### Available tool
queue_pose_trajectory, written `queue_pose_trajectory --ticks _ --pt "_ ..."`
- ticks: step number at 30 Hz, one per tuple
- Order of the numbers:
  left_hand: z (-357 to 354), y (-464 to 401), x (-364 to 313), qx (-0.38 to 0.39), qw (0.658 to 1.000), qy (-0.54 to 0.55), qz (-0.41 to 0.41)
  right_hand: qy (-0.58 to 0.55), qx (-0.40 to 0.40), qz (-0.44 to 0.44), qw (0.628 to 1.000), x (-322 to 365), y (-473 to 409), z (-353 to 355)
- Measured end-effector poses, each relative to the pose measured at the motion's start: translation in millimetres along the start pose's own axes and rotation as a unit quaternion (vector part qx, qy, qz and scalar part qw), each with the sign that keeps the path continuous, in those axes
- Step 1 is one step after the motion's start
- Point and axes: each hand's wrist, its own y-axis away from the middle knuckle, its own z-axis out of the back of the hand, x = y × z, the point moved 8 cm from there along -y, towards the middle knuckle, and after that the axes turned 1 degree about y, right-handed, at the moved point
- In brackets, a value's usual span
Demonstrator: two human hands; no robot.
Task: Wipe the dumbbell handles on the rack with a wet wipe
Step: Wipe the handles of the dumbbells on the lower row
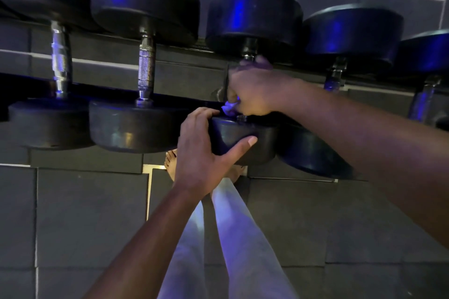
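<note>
Five black rubber-headed dumbbells with round, drum-shaped ends lie side by side on the dark metal rack (170,73), their handles running front to back so each can be reached from the front. The leftmost dumbbell (48,124) shows a smooth, stepped chrome handle (61,60); the second dumbbell (136,126) beside it has a knurled steel handle (146,73), rough enough to hold sweat and grime. Next, the left hand (201,153) clamps the near head of the third dumbbell (243,141), fingers curled over its top edge and thumb stretched across its face, probably to keep it from rolling under the rubbing. Just above, the right hand (252,90) is clenched around that dumbbell's handle, which is almost wholly hidden; a crumpled pale wet wipe (229,107) peeks out under the fingers, so the wipe appears pressed between palm and metal. Further right, a fourth dumbbell (352,29) and a fifth dumbbell (425,53) wait, handles partly hidden by the right forearm. Below are dark rubber floor tiles (85,213), matte and seamed.
</note>
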Motion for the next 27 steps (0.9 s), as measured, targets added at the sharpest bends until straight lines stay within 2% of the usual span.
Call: queue_pose_trajectory --ticks 5,8,18,27 --pt "0 0 1 -0.003 1.000 -0.005 0.000 -0.136 -0.017 -0.053 0.989 -23 19 -12" --pt "0 -1 0 0.002 1.000 -0.010 0.000 -0.210 -0.006 -0.122 0.970 -33 27 -24" --pt "-2 -1 -1 -0.003 1.000 -0.015 -0.008 -0.291 0.013 -0.174 0.941 -58 26 -61" --pt "-4 -2 1 -0.016 0.999 -0.030 -0.020 -0.378 0.011 -0.178 0.909 -61 13 -86"
